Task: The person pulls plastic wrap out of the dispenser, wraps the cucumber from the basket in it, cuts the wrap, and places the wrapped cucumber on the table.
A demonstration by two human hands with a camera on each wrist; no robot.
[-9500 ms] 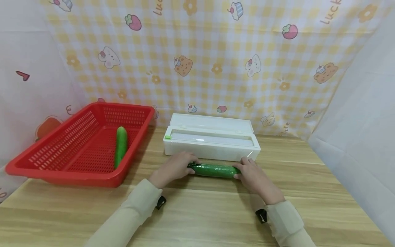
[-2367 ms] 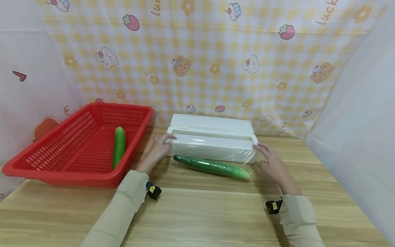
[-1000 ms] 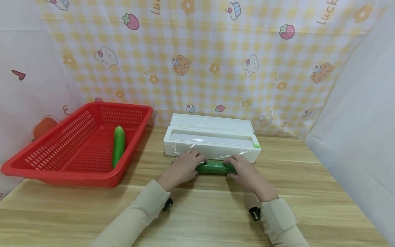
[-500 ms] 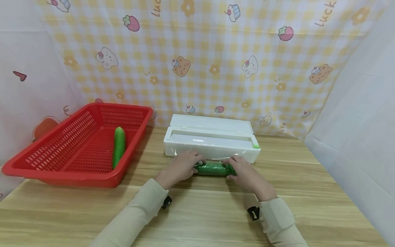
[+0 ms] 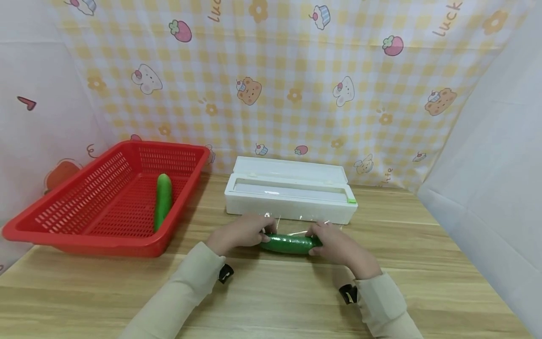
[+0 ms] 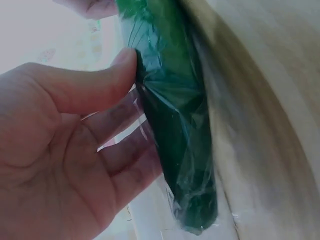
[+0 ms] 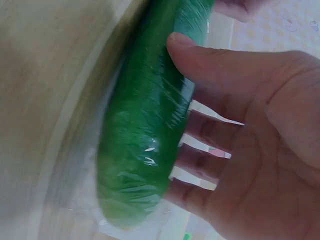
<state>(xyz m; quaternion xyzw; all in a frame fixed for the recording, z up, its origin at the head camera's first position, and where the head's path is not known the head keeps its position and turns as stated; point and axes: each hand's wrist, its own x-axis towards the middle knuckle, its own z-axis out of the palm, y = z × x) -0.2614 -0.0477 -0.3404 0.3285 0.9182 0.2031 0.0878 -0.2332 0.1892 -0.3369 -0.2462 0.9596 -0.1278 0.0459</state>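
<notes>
A green cucumber [image 5: 289, 244] in clear plastic film lies crosswise on the table, in front of a white film dispenser [image 5: 288, 207]. My left hand [image 5: 247, 230] grips its left part; in the left wrist view the thumb [image 6: 122, 62] presses one side while the fingers reach round behind, and loose film [image 6: 185, 130] wrinkles over the dark end. With thumb and fingers my right hand [image 5: 334, 242] holds the other part, whose paler, rounded end [image 7: 130, 200] is covered in film. Glossy strands of film show between the cucumber and the dispenser in the head view.
The dispenser's lid [image 5: 290, 170] stands raised, and a green slider [image 5: 351, 200] sits at its right end. On the left is a red basket [image 5: 106, 245] holding another cucumber [image 5: 163, 202]. A checked curtain [image 5: 296, 66] hangs behind the table.
Earlier both hands were at the dispenser's ends, then took hold of the cucumber. Since half a second ago, they have drawn it nearer to me. The green slider went from left end to right.
</notes>
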